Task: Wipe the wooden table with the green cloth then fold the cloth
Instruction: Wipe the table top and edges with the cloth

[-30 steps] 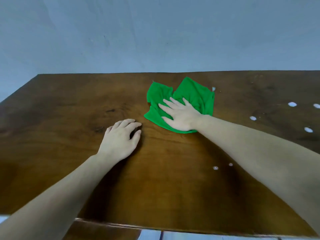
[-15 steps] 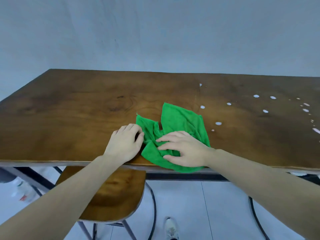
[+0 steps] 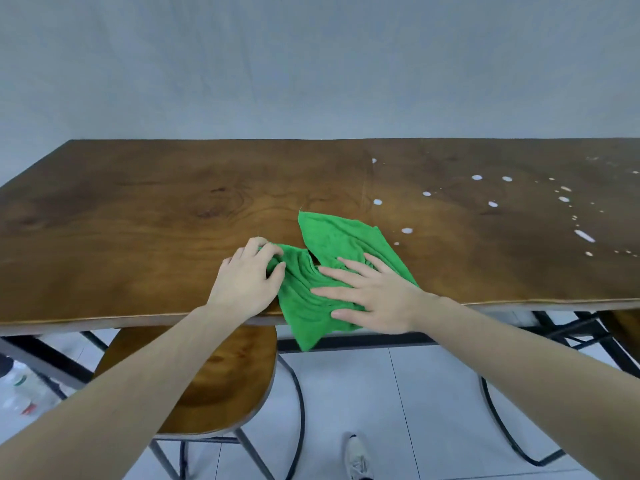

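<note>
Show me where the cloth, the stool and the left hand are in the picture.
cloth (image 3: 341, 239): head view, on its flat far part.
stool (image 3: 221, 386): head view, on the wooden seat under the table.
left hand (image 3: 244, 282): head view, on the back of the hand.

Table (image 3: 138, 216): dark wood w/ satin sheen & visible grain; cloth (image 3: 332, 237): green, soft ribbed fabric, matt.

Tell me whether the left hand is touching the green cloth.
Touching. The head view shows the left hand with fingers curled round the bunched left edge of the green cloth, thumb pressed against the fabric, no gap.
</note>
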